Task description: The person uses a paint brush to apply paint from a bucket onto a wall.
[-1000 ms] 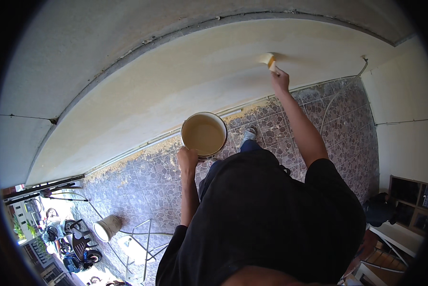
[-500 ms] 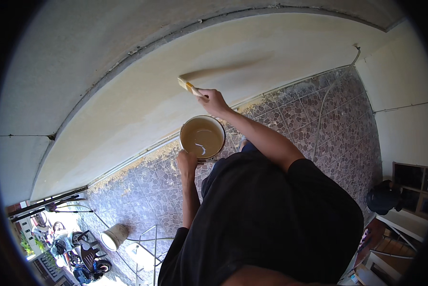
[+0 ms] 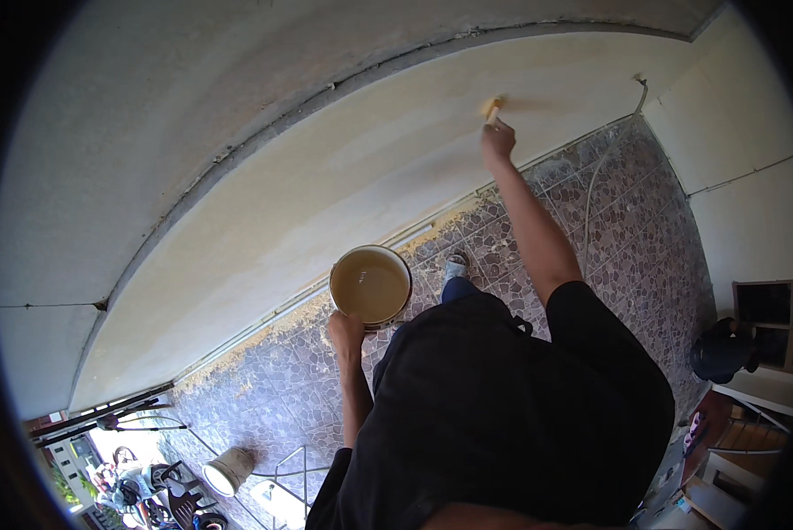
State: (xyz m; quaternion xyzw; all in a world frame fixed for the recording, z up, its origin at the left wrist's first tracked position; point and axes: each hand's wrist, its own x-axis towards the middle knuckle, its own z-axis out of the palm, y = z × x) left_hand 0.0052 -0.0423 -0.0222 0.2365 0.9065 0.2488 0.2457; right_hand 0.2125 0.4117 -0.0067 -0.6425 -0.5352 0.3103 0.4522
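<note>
My right hand is closed round the handle of a paintbrush, its arm stretched out toward the far right. The bristles are against the pale cream wall and slightly blurred. Closer to my body, my left hand grips the near left rim of a round bucket. Tan liquid partly fills this bucket, with a small bright reflection on its surface. Part of the left hand's fingers is hidden by the rim.
Patterned tiles cover the floor, with tan splatter along the wall's foot. A hose runs down at the right. Lower left are a second bucket, a metal frame and a dark chair. Wooden furniture stands far right.
My right hand has carried the paintbrush rightward and farther away along the wall. The bucket stays in my left hand, slightly lower in view. My shod foot now shows beside it.
</note>
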